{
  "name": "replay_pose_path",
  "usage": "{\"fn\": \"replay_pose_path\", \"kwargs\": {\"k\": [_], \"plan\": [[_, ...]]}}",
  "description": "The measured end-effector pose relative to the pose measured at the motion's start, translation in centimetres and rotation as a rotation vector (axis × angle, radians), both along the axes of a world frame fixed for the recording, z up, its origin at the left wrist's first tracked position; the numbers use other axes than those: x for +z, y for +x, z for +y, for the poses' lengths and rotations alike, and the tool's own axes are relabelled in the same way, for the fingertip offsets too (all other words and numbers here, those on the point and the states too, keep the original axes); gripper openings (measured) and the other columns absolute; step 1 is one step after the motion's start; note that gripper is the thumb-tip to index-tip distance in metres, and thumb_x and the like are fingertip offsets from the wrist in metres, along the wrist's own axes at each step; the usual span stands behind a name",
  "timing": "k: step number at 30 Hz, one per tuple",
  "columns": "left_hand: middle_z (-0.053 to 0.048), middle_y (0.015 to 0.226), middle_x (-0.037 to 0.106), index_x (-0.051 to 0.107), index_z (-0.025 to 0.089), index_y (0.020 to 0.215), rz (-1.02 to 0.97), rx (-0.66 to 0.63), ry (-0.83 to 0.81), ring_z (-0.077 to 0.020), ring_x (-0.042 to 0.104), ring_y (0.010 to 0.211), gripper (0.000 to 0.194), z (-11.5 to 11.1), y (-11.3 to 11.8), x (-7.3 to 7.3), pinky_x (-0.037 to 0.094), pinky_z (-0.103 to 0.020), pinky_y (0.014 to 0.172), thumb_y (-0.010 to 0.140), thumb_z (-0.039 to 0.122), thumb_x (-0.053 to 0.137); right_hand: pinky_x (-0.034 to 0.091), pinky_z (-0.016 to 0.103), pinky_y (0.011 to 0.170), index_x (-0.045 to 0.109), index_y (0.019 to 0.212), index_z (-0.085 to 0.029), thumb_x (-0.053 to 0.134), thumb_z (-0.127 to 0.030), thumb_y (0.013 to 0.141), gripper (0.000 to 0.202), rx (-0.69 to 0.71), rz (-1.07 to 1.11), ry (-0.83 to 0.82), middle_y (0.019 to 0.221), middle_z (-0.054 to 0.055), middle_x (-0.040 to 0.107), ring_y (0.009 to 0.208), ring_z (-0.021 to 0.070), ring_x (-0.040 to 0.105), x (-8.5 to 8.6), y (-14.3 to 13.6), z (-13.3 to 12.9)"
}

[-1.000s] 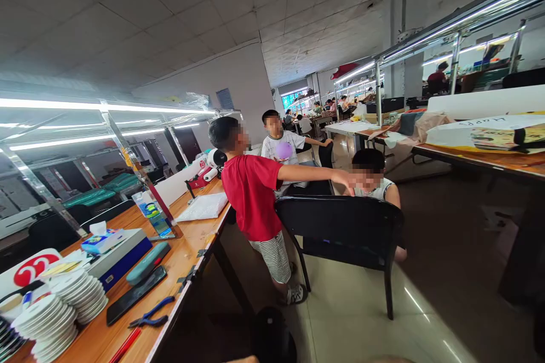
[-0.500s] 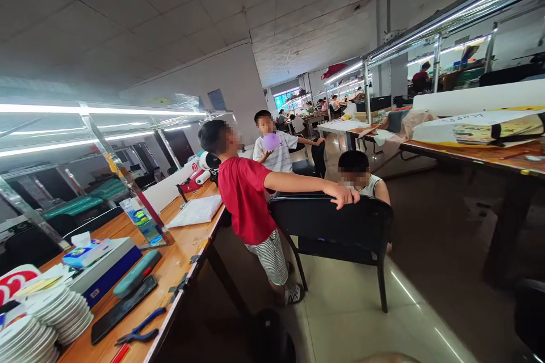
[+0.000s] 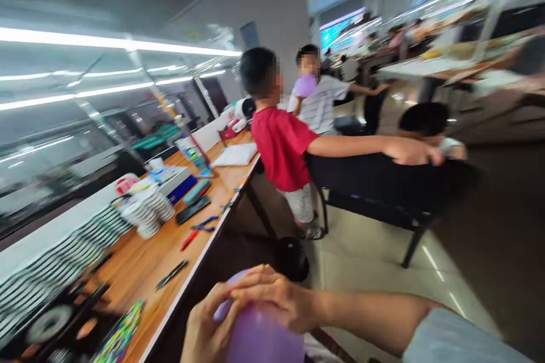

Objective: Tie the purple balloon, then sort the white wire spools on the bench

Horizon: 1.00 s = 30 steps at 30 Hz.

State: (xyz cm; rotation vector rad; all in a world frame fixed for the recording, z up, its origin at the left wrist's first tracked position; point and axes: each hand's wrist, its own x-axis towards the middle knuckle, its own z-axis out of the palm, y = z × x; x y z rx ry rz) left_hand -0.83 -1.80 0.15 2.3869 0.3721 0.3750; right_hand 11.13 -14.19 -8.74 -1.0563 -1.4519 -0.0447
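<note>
Holding purple balloon (image 3: 259,340), left hand (image 3: 206,332) beneath, right hand (image 3: 276,300) on top

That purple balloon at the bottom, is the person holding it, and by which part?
Yes. Both hands hold the purple balloon: the left hand cups its left side, the right hand lies over its top.

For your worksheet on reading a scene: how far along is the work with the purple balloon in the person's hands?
Done: the purple balloon already looks partly inflated, round and full. In hand: the left hand cups its side and the right hand presses on top, both touching it. Left: whether its neck is tied cannot be told, since the neck is hidden. The pliers and pens on the wooden bench lie untouched.
</note>
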Motion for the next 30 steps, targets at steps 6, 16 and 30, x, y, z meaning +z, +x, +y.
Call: {"fn": "replay_pose_path", "kwargs": {"k": [6,16,30], "plan": [[-0.002,0.073,0.070,0.068,0.020,0.075,-0.055,0.053,-0.222,-0.0185,0.064,0.069,0.026,-0.3,-0.6,-2.1,0.049,-0.026,0.065,0.087,0.042,0.065,0.052,0.036,0.091,0.075,0.112,-0.028,0.065,-0.039,0.095,0.023,0.176,0.472,-0.120,0.107,0.006,0.072,0.100,0.0206,0.065,0.1,0.1,-1.8],[0.000,0.078,0.069,0.066,0.021,0.079,-0.146,0.000,-0.113,-0.0146,0.064,0.073,0.015,-0.5,-1.2,-4.2,0.050,-0.025,0.070,0.092,0.029,0.063,0.037,0.024,0.062,0.055,0.088,-0.020,0.069,-0.039,0.089,0.023,0.400,0.732,-0.379,0.075,-0.003,0.050,0.066,0.0108,0.043,0.4,1.4,-1.7],[0.000,0.084,0.078,0.070,0.024,0.095,-0.408,-0.152,0.390,-0.0169,0.071,0.079,0.016,-2.4,-1.7,-3.9,0.057,-0.030,0.076,0.089,0.009,0.066,0.052,0.028,0.072,0.077,0.107,-0.028,0.065,-0.033,0.096,0.017,-0.071,0.481,-0.071,0.085,0.003,0.069,0.079,0.0149,0.062,-0.9,0.1,-0.9]]}}
